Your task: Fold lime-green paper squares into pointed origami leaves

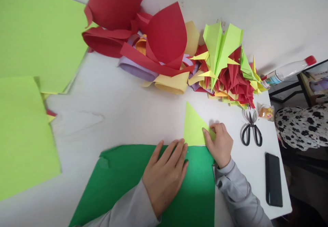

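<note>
A small yellow-green sheet of paper, folded into a triangle, lies at the far edge of a dark green sheet. My right hand pinches its right corner between thumb and fingers. Flat on the dark green sheet, fingers stretched out, rests my left hand. Its fingertips touch the triangle's lower left corner.
Large light green sheets cover the left side. Rolled red paper and a heap of folded paper planes line the back. Scissors, a black phone-like object, a wrapped snack and a bottle are at right.
</note>
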A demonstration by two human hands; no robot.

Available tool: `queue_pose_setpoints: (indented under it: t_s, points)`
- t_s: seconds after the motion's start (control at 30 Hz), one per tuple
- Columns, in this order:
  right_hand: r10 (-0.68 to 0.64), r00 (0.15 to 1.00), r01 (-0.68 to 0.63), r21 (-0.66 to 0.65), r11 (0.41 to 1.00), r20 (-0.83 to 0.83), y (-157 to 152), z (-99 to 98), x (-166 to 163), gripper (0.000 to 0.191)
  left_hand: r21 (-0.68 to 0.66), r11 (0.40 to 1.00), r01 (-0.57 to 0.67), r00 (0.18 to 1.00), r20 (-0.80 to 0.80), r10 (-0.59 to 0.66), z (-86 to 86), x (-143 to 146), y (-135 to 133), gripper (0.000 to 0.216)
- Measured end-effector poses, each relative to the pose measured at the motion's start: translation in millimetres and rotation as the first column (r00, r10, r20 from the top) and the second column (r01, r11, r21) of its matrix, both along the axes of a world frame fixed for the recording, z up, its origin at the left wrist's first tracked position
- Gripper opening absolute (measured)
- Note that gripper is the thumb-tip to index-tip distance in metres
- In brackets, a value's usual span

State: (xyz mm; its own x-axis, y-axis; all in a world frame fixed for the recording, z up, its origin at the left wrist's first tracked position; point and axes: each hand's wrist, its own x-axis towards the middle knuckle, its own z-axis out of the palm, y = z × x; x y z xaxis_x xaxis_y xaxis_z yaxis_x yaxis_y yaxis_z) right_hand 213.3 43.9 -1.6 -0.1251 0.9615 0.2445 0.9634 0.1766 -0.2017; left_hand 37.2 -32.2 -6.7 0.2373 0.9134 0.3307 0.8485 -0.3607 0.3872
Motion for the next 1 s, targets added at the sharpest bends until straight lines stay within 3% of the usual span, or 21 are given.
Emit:
queue_pose_setpoints:
  t_s: [0.23, 0.4, 1.0]
  points:
    - [-0.008, 1.0, 0.008, 0.008, 1.0, 0.016, 0.9, 0.9, -0.9, 0.028, 0.096, 0.995, 0.004, 1.0, 0.006, -0.004, 0.2, -0.7, 1.1, 0.031]
    - [-0.008, 1.0, 0.008, 0.01, 1.0, 0.021, 0.8, 0.4, -0.7, 0.028, 0.173, 0.984, 0.044, 0.993, -0.111, -0.025, -0.8, -0.1, 1.2, 0.028]
    - [-0.013, 0.999, 0.013, -0.007, 1.0, 0.036, 1.8, -0.3, -0.4, 0.028, 0.17, 0.983, 0.066, 0.996, -0.071, -0.054, 0.3, -1.9, 5.4, 0.03]
